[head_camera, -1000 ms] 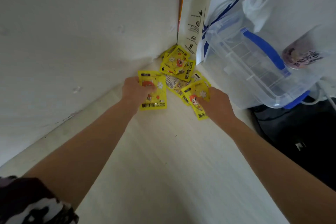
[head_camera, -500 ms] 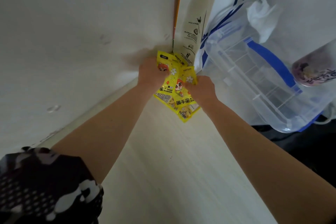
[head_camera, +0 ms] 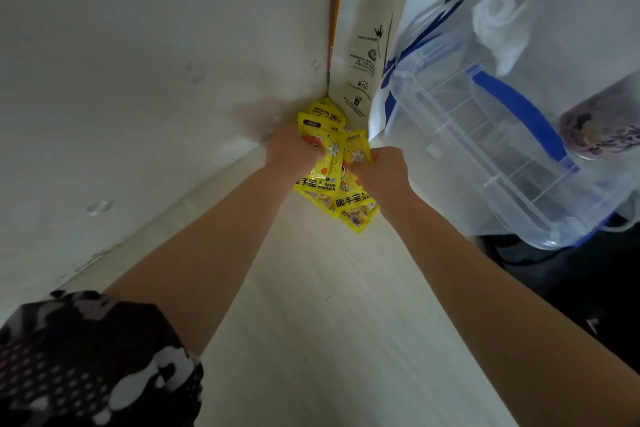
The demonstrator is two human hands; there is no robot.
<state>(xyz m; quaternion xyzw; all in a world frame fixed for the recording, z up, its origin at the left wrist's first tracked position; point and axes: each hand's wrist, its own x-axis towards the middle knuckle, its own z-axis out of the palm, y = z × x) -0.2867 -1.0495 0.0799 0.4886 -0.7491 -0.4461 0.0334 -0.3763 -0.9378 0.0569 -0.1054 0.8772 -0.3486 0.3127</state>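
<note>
Left hand (head_camera: 289,149) and right hand (head_camera: 381,172) both curl round one bunch of yellow hand-warmer packets (head_camera: 327,180), low over the table (head_camera: 329,322) in the corner. Long axes run corner-to-person, loose ends fanned toward the person. Wall (head_camera: 156,62) hems the left; coffee bag (head_camera: 367,45) stands behind, clear box (head_camera: 485,156) just right

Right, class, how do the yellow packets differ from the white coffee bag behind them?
The packets are bright yellow; the coffee bag is white with blue. The packets are small and many; the bag is one large item. The packets are bunched between the left hand and right hand; the bag stands upright, untouched. Both carry printed text.
</note>
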